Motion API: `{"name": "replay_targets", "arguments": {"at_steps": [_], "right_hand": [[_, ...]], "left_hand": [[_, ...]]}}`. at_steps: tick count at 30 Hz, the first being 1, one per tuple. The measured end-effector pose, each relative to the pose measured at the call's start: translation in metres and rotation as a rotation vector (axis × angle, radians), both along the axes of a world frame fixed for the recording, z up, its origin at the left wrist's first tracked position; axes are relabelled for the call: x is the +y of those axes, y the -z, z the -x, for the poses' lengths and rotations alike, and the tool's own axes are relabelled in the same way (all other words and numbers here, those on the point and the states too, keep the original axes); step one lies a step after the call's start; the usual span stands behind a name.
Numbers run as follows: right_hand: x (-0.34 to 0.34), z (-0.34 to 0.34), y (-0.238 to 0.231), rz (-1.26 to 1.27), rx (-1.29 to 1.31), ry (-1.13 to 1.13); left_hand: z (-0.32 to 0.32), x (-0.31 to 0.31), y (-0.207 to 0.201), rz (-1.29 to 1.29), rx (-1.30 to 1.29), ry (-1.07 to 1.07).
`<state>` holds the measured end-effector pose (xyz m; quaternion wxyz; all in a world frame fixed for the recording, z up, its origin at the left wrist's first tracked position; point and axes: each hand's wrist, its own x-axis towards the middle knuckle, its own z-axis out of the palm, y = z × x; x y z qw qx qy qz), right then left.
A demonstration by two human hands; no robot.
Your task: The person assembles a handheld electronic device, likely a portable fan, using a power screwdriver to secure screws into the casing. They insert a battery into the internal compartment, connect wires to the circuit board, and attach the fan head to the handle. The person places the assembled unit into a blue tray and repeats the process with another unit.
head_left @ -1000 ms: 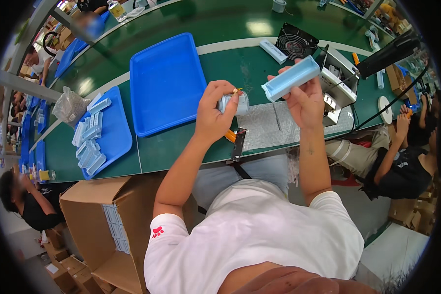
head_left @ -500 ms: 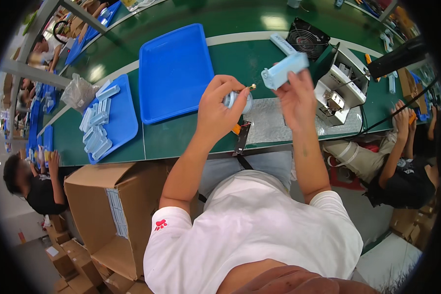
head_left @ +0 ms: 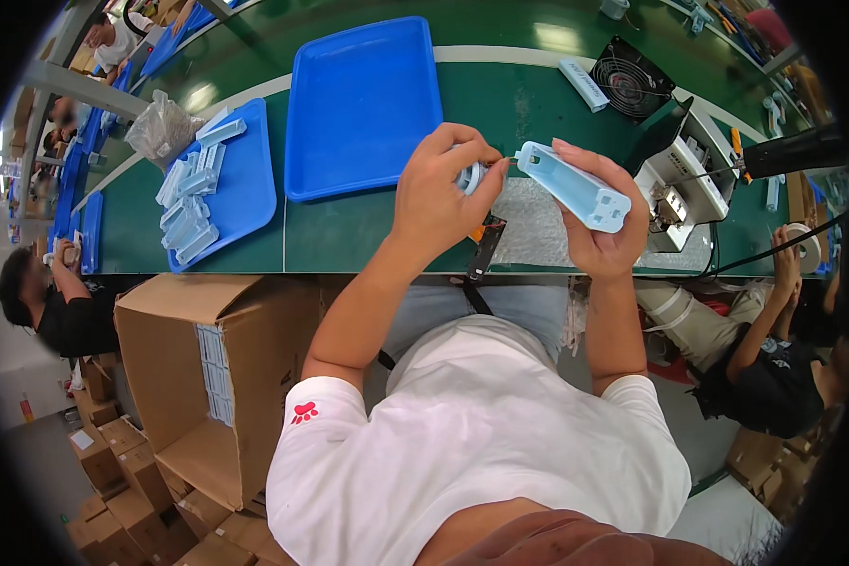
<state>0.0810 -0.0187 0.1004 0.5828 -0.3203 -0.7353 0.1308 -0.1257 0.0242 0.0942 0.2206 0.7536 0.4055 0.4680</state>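
My left grip (head_left: 451,181): clamped on a round part (head_left: 473,177). My right grip (head_left: 615,219): clamped on an open-faced housing (head_left: 578,191), seemingly unjoined. Ten o'clock: tray (head_left: 256,200), loose housings (head_left: 198,181).

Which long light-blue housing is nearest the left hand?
The housing held in the right hand, hollow side facing the camera; the piled housings on the blue tray beside the plastic bag lie farther left.

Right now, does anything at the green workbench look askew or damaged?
Pale blue plastic casings on a blue plastic tray, at left, look untidy, heaped askew. The hollow pale blue plastic casing in the right hand shows no obvious damage.
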Motion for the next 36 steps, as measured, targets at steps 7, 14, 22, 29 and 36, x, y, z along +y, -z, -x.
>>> {"name": "replay_targets", "arguments": {"at_steps": [7, 14, 22, 29, 36], "right_hand": [[0.009, 0.002, 0.018, 0.106, 0.389, -0.107], [0.006, -0.009, 0.016, 0.233, 0.462, -0.160], [-0.003, -0.009, 0.018, 0.268, 0.371, -0.229], [-0.012, -0.009, 0.009, 0.251, 0.274, -0.153], [-0.022, -0.012, -0.002, 0.242, 0.056, -0.021]], "left_hand": [[0.004, -0.002, -0.001, 0.030, -0.028, 0.111], [0.009, -0.003, -0.004, 0.116, -0.075, 0.291], [0.005, -0.007, 0.002, 0.220, -0.082, 0.358], [-0.009, -0.008, 0.012, 0.168, -0.201, 0.375], [-0.018, -0.011, 0.017, 0.177, -0.183, 0.361]]}}
